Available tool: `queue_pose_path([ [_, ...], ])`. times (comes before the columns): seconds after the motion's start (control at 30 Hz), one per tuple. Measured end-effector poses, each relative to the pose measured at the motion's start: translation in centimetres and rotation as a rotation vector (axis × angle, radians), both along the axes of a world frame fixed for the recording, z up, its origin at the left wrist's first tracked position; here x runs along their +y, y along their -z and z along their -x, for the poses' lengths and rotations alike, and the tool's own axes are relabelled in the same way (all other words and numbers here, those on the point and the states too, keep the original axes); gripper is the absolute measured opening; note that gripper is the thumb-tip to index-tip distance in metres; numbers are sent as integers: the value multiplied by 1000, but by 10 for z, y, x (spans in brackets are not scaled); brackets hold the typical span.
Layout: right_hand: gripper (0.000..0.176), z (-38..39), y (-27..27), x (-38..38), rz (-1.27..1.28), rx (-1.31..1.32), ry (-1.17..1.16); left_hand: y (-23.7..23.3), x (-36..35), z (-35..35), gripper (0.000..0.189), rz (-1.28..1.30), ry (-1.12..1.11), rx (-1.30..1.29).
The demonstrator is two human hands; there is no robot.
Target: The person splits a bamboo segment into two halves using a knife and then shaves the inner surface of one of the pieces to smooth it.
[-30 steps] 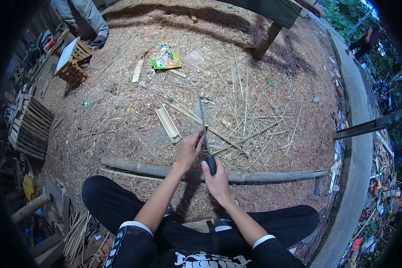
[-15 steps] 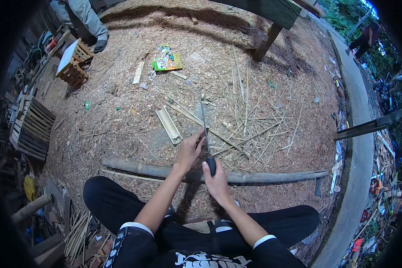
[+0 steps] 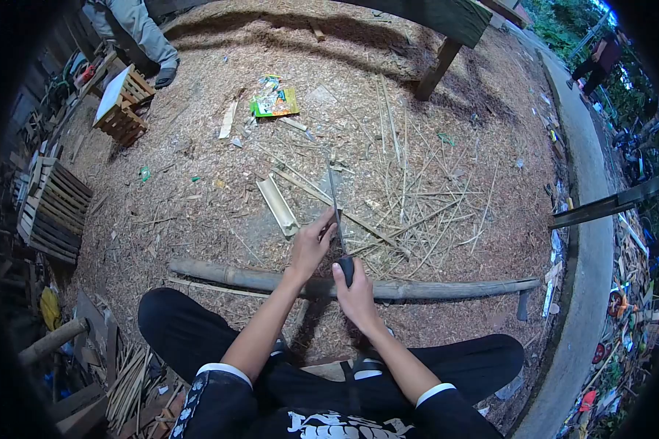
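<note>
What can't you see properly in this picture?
Head view:
- Knife handle: mostly wrapped by the right hand.
- What the left hand pinches: its fingers cover it.
- Standing person: cut off by the top edge.
- Green packet: print too small.

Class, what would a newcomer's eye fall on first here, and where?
At centre, the right hand clasps a dark-handled tool while the left hand pinches the thin strip rising from it. A long bamboo pole lies crosswise before the legs, with pale slivers strewn beyond.
</note>
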State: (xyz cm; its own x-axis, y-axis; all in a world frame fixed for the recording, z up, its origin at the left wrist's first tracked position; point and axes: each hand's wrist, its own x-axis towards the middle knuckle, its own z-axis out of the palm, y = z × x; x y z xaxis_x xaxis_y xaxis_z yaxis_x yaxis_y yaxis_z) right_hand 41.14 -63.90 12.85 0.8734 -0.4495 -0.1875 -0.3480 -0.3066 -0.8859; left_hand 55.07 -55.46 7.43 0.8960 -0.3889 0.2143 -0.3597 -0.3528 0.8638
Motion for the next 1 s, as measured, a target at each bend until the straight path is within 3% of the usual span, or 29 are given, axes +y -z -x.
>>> queue_pose_path([
  [0.27, 41, 2, -1, -2, -3, 26, -2, -2, -3, 2, 39, 38, 21, -77],
  [0.47, 46, 2, 6, 5, 58, 66, -21, -1, -1, 1, 35, 81, -68, 11],
  [0.67, 48, 5, 10, 14, 113, 107, -9, 0, -3, 4, 18, 150, -221, 25],
  [0.77, 45, 4, 10, 14, 85, 65, -3, -13, 4, 5, 21, -22, -264, 101],
  [1.0, 44, -3, -6, 8, 17, 52, -16, -27, 4, 0, 24, -46, -263, 72],
])
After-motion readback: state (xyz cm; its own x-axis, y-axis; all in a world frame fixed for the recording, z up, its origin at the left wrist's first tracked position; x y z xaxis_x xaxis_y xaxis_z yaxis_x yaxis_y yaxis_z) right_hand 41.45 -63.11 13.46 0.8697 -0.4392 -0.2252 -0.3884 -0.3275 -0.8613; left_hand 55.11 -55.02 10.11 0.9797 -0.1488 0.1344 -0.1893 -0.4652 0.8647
